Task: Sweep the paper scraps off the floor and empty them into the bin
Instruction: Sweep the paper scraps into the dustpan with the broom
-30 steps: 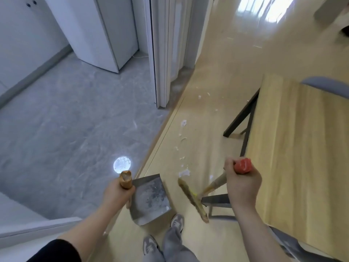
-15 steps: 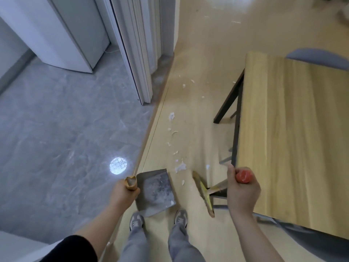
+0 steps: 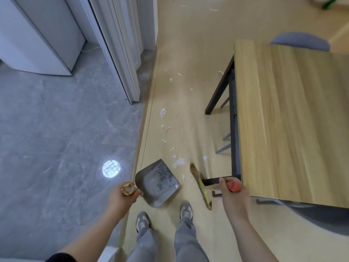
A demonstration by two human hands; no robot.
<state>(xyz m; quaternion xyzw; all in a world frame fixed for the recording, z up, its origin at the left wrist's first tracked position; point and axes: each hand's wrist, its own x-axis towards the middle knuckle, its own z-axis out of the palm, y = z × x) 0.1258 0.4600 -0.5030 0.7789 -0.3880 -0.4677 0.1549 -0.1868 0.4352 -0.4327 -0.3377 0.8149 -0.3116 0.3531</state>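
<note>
White paper scraps (image 3: 179,162) lie scattered along the wooden floor, from just ahead of the dustpan up past the door frame. The grey metal dustpan (image 3: 157,182) rests on the floor in front of my feet, its mouth facing up and right toward the scraps. My left hand (image 3: 122,197) grips the dustpan's wooden handle top. My right hand (image 3: 231,195) grips the red-capped end of the broom handle. The broom head (image 3: 200,184) sits on the floor to the right of the dustpan, close to the nearest scraps. No bin is in view.
A wooden table (image 3: 290,118) with black legs stands close on the right, a grey chair (image 3: 300,41) behind it. A white folding door (image 3: 120,53) and a white appliance (image 3: 41,38) stand on the left, above grey tile floor (image 3: 56,138). My shoes (image 3: 186,211) are just behind the dustpan.
The view has tilted further down and moved forward. The broom head has shifted up beside the scraps, and the dustpan has turned slightly; both hands keep their grips.
</note>
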